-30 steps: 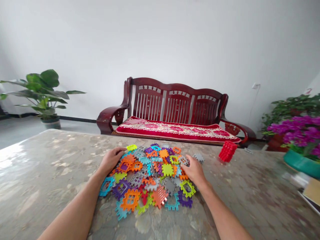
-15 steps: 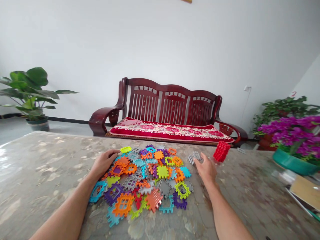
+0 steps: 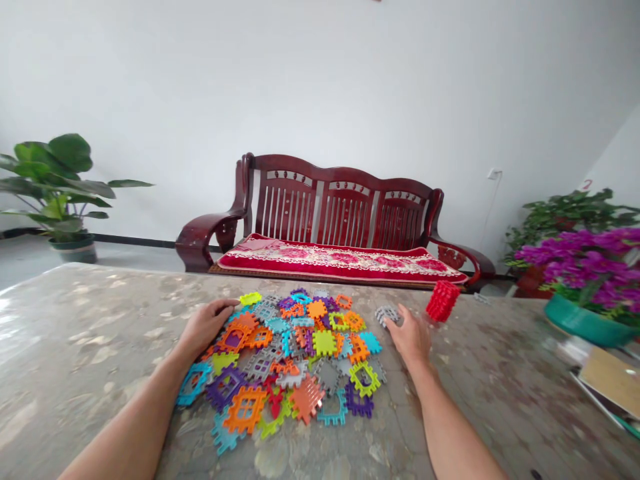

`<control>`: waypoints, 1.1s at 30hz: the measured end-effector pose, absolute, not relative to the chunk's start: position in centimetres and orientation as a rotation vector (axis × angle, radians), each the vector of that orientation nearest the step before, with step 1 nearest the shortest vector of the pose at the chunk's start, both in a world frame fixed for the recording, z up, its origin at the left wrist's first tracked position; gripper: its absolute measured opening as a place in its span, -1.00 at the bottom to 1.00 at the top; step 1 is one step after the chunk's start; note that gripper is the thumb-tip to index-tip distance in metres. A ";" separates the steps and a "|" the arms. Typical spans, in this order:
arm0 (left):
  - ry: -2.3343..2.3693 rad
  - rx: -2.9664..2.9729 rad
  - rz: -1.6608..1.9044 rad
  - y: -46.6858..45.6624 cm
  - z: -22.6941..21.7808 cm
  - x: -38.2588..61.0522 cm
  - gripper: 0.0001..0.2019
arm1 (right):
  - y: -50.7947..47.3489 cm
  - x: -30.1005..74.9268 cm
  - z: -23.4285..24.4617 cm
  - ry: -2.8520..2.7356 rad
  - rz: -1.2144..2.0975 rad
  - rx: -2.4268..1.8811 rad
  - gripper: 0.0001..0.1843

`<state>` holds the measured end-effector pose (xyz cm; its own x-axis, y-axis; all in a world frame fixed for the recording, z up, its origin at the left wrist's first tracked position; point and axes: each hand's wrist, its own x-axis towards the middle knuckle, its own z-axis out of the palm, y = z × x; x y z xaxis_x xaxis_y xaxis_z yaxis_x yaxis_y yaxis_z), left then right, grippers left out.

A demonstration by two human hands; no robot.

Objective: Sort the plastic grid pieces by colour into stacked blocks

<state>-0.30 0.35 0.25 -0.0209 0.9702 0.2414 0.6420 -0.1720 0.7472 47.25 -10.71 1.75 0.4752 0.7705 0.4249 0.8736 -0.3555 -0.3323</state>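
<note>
Hands: right hand (image 3: 411, 337) touches gray pieces (image 3: 386, 315); left hand (image 3: 207, 327) is by the pile (image 3: 324, 343). From here I can't tell if either grips.
Gray pieces: on the counter (image 3: 100, 373), between pile and red stack (image 3: 443, 301).
Red stack: may fall if right hand bumps it.

Right of the right hand (image 3: 411, 335), tabletop (image 3: 493, 393) lies open nearward; the red stack (image 3: 443, 301) blocks farther back.

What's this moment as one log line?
left hand: by coloured pile | right hand: touching grey pieces | red stack: on table
</note>
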 end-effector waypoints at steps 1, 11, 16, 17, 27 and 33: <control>1.676 1.844 1.053 0.3 0.3 -0.3 -0.56 | -10.7 47.2 1.7 -1.362 -0.260 -2.217 -0.39; 1.683 1.850 1.041 0.4 0.1 -0.4 -0.56 | -10.5 46.9 1.5 -1.369 -0.270 -2.232 -0.37; 1.671 1.852 1.043 0.8 -0.3 -0.6 -0.57 | -10.6 46.6 1.8 -1.375 -0.329 -2.072 -0.41; 1.667 1.849 1.041 0.8 -0.4 -0.6 -0.57 | -10.7 46.3 1.9 -1.403 -0.308 -1.989 -0.46; 1.673 1.844 1.022 0.8 -0.3 -0.6 -0.56 | -11.5 41.0 3.1 -1.947 0.492 -1.439 -0.52; 1.677 1.827 1.019 0.5 0.0 -0.4 -0.55 | -11.5 42.4 4.7 -1.871 0.550 -1.545 -0.75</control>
<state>-0.40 0.53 0.01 -0.0152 0.9769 0.2129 0.6393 -0.1542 0.7533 42.43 -11.54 4.67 -0.1021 0.9721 0.2111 0.7034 0.2206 -0.6757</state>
